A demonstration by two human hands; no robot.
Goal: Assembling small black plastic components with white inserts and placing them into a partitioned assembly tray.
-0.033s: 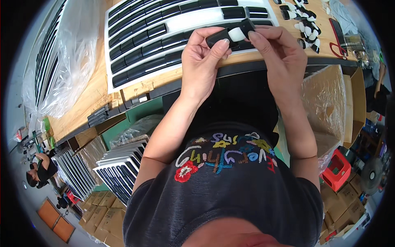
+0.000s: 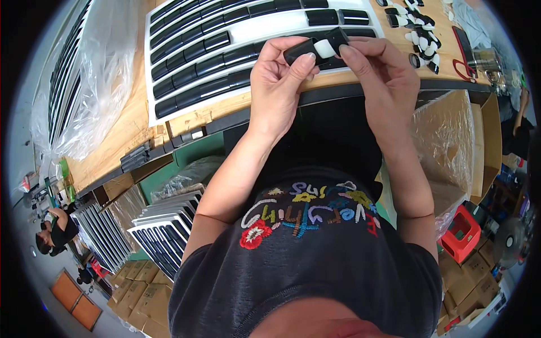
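Through the head view, the only one I have, I am working with two bare hands. My left hand (image 2: 279,79) has a closed grip on a glossy black piece (image 2: 298,52), thumb on top, fingers mostly hidden behind. My right hand (image 2: 390,76) pinches a smaller dark piece (image 2: 337,37) between thumb and fingertips. A white piece (image 2: 324,49) sits between the two, seemingly touching both; I can't tell whether it is fixed to either. All three are held up near the front edge of the bench (image 2: 107,155), in front of the white tray (image 2: 262,27) with its rows of black pieces and a bare stretch in the middle.

The step in hand looks to me like close handling of these small parts at their meeting point. Whether I'm pressing or parting them, the view doesn't settle. The next move, I judge, calls for a steady left grip and small, even motion from my right, keeping the parts in line; slipping could scuff the gloss. Loose black and white pieces (image 2: 423,42) lie beyond the right hand, near red-handled scissors (image 2: 463,70).
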